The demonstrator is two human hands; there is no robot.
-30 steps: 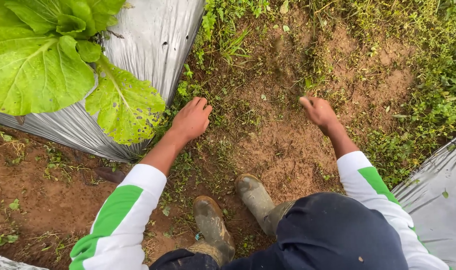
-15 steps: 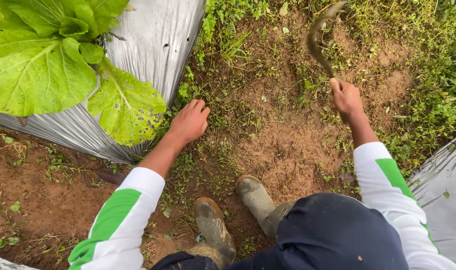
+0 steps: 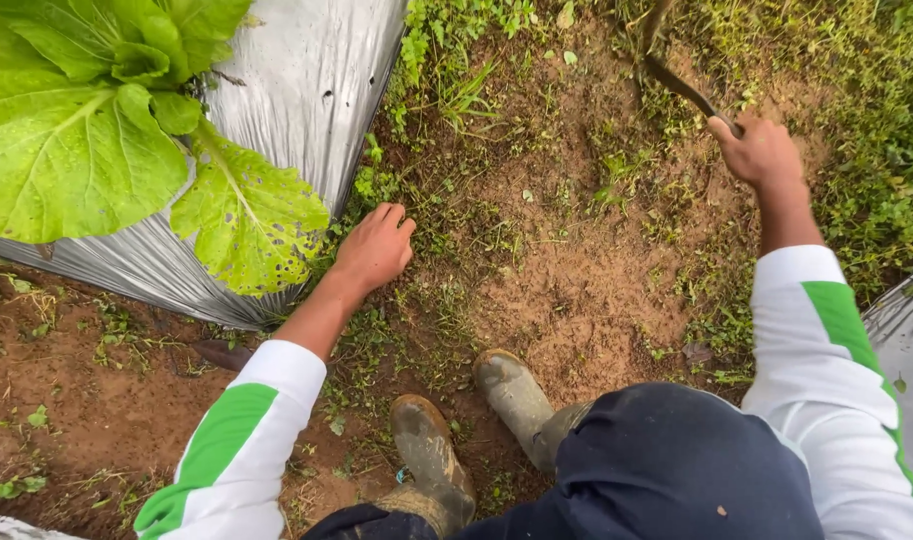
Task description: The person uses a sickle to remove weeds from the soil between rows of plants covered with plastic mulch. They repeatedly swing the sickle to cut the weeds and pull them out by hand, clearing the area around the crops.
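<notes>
Ground: bare brown soil path (image 3: 577, 290) lying open between silver plastic mulch sheet (image 3: 307, 90) and weedy edge.
Left hand (image 3: 375, 248): curling, pressing weeds beside sheet.
Right hand (image 3: 762, 152): clenching thin dark curved tool (image 3: 677, 80).

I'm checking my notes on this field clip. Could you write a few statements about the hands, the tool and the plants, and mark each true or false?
1. The right hand grips the handle of a dark curved tool. True.
2. The left hand holds a leaf of the big plant. False: it rests on the soil and weeds beside the silver plastic sheet.
3. The leafy green plant grows out of the plastic sheet. True.
4. The person is barefoot. False: two muddy boots show on the soil.
5. The sleeves are plain white. False: white with green stripes.
</notes>
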